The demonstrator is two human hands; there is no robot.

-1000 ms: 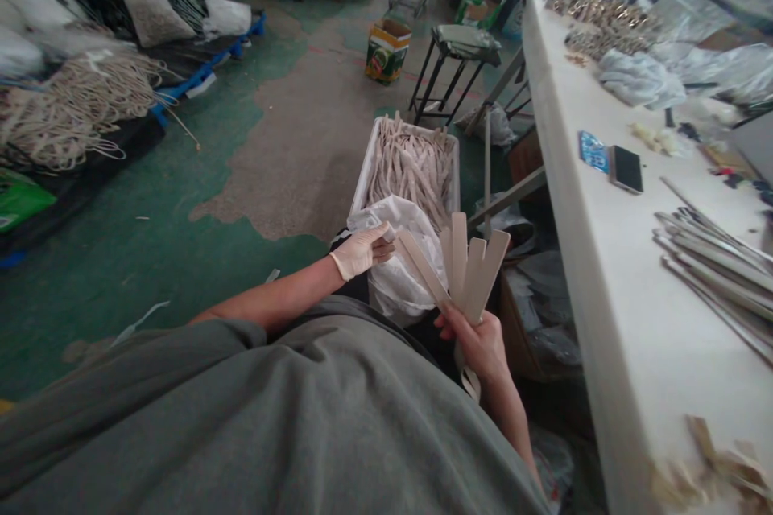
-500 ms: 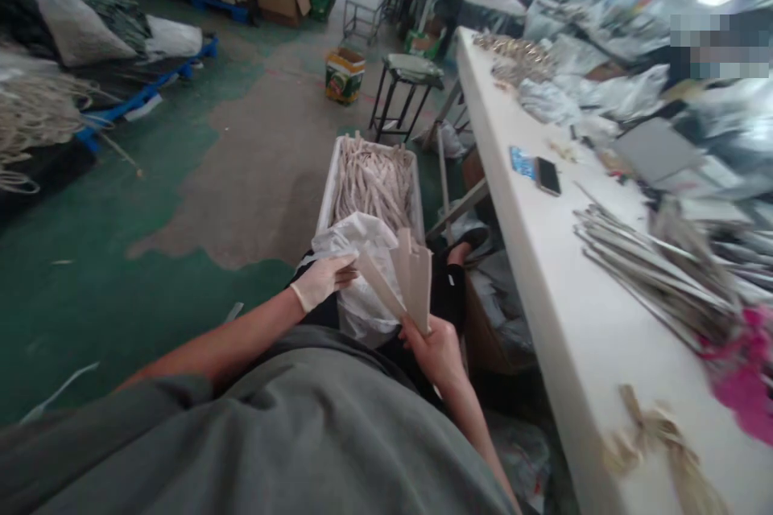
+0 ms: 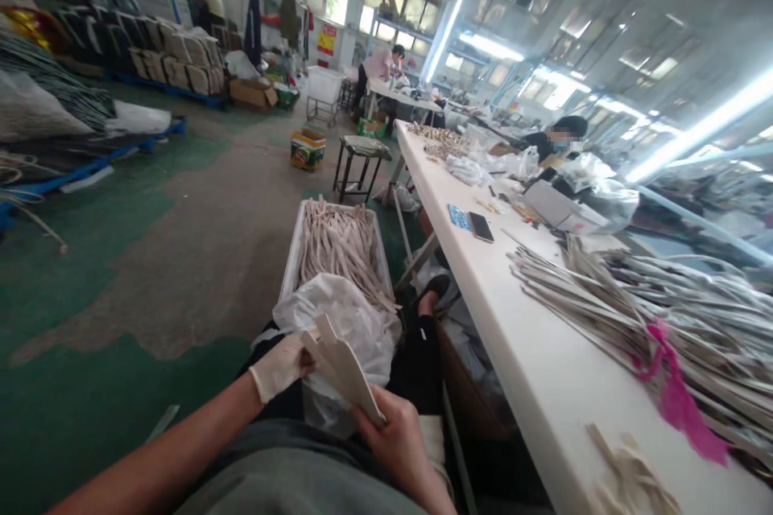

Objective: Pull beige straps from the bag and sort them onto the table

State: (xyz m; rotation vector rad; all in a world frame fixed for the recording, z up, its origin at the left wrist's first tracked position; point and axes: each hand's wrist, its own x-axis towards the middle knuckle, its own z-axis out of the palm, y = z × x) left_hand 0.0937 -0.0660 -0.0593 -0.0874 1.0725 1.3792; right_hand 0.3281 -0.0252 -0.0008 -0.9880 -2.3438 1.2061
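Observation:
My right hand (image 3: 395, 430) is closed round the lower end of a small fan of flat beige strips (image 3: 341, 366), held over my lap. My left hand (image 3: 283, 368), in a pale glove that leaves the fingertips bare, pinches at the far left edge of the same strips. Beneath them, a crumpled white plastic bag (image 3: 335, 310) covers my lap. Just beyond it stands a white crate (image 3: 291, 257) filled with many long beige strips (image 3: 341, 245).
On my right runs a long white table (image 3: 483, 298) with a phone (image 3: 481, 227), bundled grey strips (image 3: 580, 298) and a pink cloth (image 3: 682, 406). A stool (image 3: 362, 149) and a printed carton (image 3: 307, 150) stand ahead. A co-worker (image 3: 552, 137) sits across the table; another person (image 3: 380, 68) bends farther off.
My view has tilted up, showing more of the room. My left hand has come up to the strips, which now lean left and lie closer together in my right hand.

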